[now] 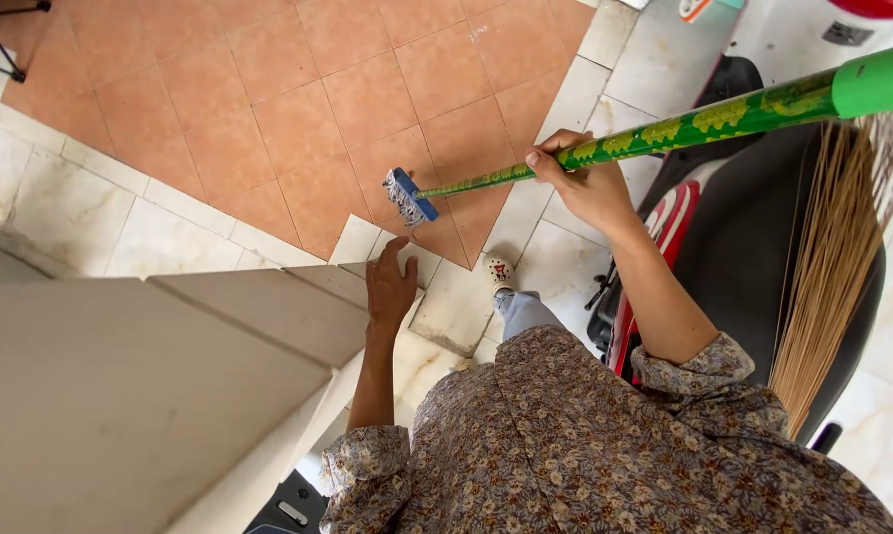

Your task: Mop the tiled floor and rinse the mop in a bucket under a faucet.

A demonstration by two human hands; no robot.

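Observation:
My right hand (580, 176) grips the long green patterned handle (704, 124) of a mop, whose small blue head with grey fringe (408, 197) rests on the terracotta floor tiles (298, 109). My left hand (390, 285) lies flat with spread fingers on the corner of a pale beige ledge (150, 376), holding nothing. Below it my foot in a light shoe (499, 272) stands on white marble tiles. I wear a floral long-sleeved top.
A parked scooter with black seat and red trim (743, 257) stands to the right. A straw broom (827, 277) leans over it. White marble tiles (61, 198) border the terracotta area. A black stand leg (1, 44) is at top left.

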